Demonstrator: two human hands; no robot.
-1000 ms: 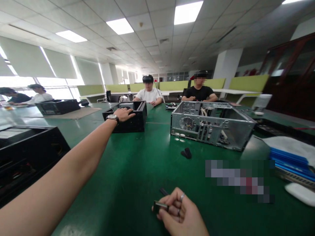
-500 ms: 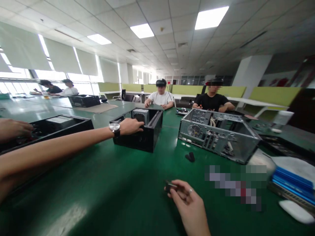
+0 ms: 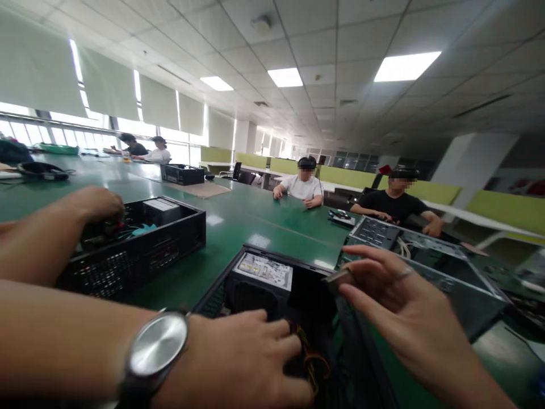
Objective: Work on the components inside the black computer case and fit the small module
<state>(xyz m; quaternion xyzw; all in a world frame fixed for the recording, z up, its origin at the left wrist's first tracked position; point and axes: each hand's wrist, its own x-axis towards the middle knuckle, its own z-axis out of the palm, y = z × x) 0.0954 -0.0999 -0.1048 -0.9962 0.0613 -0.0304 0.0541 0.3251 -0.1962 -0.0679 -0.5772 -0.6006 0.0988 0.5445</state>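
A black computer case (image 3: 366, 335) lies open in front of me, with a labelled power supply (image 3: 264, 274) and coloured cables (image 3: 313, 358) inside. My left hand (image 3: 251, 358), with a round watch on its wrist, reaches over the case's near left part beside the cables; its fingers are spread and nothing shows in them. My right hand (image 3: 395, 295) is raised over the case's right side and pinches a small metallic piece (image 3: 338, 277) between thumb and fingers.
At the left, another person's hand (image 3: 97, 204) reaches into a second black case (image 3: 170, 244). A silver case frame (image 3: 460, 284) stands right. Two people sit across the green table (image 3: 255, 218); a smaller case (image 3: 183, 174) sits farther back.
The black case now appears much nearer. My left hand has gone from its edge to over its inside, and my right hand has risen from above the table to the case, still pinching the piece.
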